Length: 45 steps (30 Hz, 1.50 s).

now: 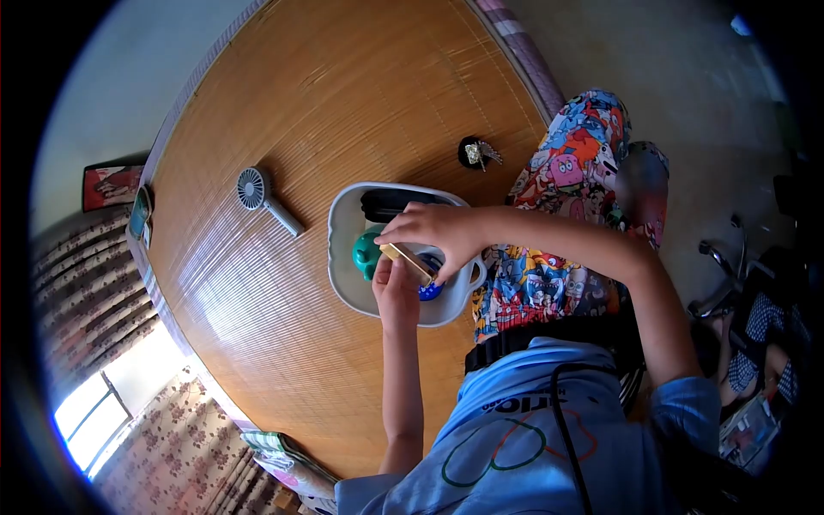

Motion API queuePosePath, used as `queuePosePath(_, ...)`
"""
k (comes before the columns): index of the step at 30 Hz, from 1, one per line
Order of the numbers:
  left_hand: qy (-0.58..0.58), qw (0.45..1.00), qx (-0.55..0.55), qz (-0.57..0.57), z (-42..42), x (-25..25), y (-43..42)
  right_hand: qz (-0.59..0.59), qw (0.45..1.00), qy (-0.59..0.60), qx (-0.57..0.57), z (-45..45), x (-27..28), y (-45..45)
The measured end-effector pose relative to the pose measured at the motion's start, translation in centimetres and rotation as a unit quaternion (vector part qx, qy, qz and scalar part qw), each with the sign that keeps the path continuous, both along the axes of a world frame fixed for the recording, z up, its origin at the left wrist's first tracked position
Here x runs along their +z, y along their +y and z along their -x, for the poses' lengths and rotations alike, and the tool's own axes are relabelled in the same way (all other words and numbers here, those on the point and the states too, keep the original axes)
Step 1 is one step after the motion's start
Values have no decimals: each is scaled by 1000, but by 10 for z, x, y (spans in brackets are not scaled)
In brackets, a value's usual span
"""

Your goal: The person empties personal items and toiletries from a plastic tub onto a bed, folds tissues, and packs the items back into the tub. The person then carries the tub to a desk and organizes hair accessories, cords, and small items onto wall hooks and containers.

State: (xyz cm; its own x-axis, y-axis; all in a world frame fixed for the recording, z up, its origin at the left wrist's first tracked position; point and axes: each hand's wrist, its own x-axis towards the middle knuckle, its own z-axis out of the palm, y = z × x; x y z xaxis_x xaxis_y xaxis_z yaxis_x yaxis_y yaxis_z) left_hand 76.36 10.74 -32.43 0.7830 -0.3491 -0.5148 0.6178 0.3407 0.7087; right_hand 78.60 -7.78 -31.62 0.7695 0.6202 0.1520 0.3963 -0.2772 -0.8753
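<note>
A slim gold-coloured rectangular box (409, 263) is held between my two hands above a pale plastic basin (337, 268). My left hand (396, 296) pinches its near left end with thumb and fingertips. Arched over the box, my right hand (439, 233) grips it with the fingers at one end and the thumb at the other. Below them in the basin lie a glossy teal object (365, 253), a long black object (382, 204) and a round blue item (432, 290), the last partly covered by my right thumb. Their exact kinds are unclear.
On the woven mat (283, 343) lie a grey handheld fan (266, 199) and a black item with a shiny silver ornament (476, 153). My legs in patterned trousers (549, 283) are beside the basin. Plastic packages (292, 463) lie at the mat's lower edge.
</note>
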Motion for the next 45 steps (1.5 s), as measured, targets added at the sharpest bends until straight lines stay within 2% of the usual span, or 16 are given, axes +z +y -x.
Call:
queuePosePath(2, 8, 1000, 21, -9, 2, 3, -3, -10, 999, -40, -14, 7, 0, -1)
queuePosePath(4, -3, 996, 2, -91, 5, 2, -2, 53, 997, -49, -13, 14, 4, 1)
queuePosePath(8, 1, 995, 11, -103, 9, 12, -14, 88, 992, -93, -20, 20, 6, 2)
queuePosePath(14, -56, 983, -54, -164, 8, 2, -5, 155, 979, -133, -2, 21, 14, 1)
queuePosePath(17, -62, 981, -74, -168, 4, 12, -4, 201, 963, -173, -47, 27, 13, 7)
queuePosePath(19, -197, 926, -132, -293, -1, 28, -1, 190, 969, -145, -55, 25, 19, 6)
queuePosePath(20, -197, 866, -157, -432, -2, 44, 1, 177, 975, -120, -60, 23, 22, 4)
queuePosePath(22, -446, 649, -134, -602, -13, 35, 17, 174, 978, -93, -68, 17, 19, 0)
queuePosePath(23, -445, 649, -136, -602, -15, 32, 17, 168, 975, -118, -82, 16, 13, -1)
queuePosePath(25, -497, 509, -155, -685, -24, 28, 10, 164, 971, -143, -98, 14, 6, -1)
queuePosePath(26, -497, 509, -156, -684, -26, 21, 11, 182, 969, -146, -81, 15, 3, -1)
queuePosePath(28, -433, 624, -161, -630, -28, 1, 16, 202, 966, -147, -64, 16, -1, 1)
queuePosePath(29, -427, 634, -152, -626, -29, -5, 18, 205, 964, -158, -62, 17, -5, 4)
queuePosePath(37, -457, 613, -132, -631, -37, 0, 17, 278, 939, -202, 3, 6, -22, 21)
queuePosePath(43, -462, 607, -153, -628, -35, 4, 19, 283, 923, -258, -18, 5, -35, 25)
queuePosePath(45, -466, 596, -158, -635, -30, 10, 20, 279, 933, -227, -5, 6, -36, 25)
